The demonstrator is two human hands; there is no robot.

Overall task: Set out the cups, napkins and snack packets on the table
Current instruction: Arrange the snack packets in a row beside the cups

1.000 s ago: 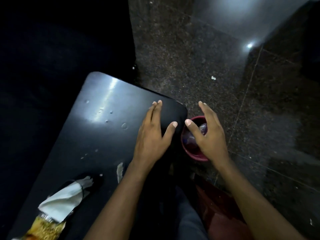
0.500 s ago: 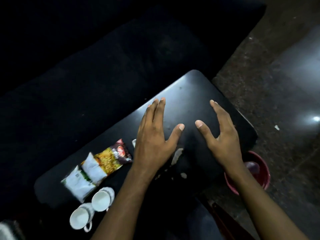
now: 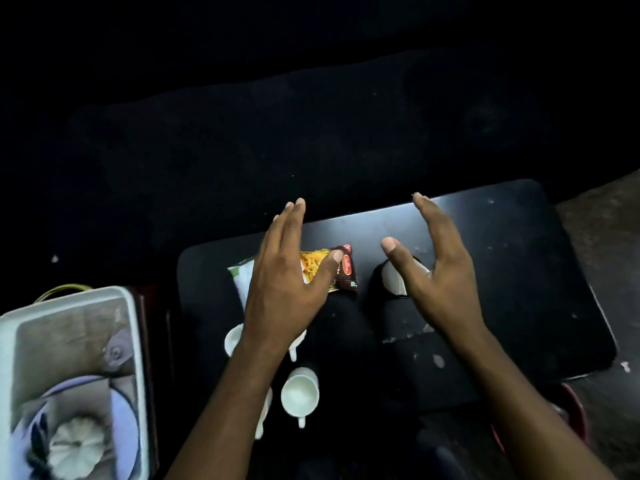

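A black table (image 3: pixel 502 271) fills the middle of the view. My left hand (image 3: pixel 287 278) hovers spread over a yellow and brown snack packet (image 3: pixel 341 271) and a white and green packet (image 3: pixel 242 277), holding nothing. My right hand (image 3: pixel 436 271) is open above the table, partly covering a white cup-like object (image 3: pixel 393 278) I cannot tell apart. A white cup (image 3: pixel 299 393) lies near the front edge. Another white cup (image 3: pixel 232 339) shows beside my left wrist, mostly hidden by the forearm.
A white tray (image 3: pixel 135 341) at the lower left holds a plate and a pale round object. A red bucket (image 3: pixel 575 410) stands on the floor at the right, by the table's corner. Behind the table everything is dark.
The view has swung left, bringing the tray into sight. Both hands have travelled left along the table, the left one from the bare tabletop to above the snack packets.
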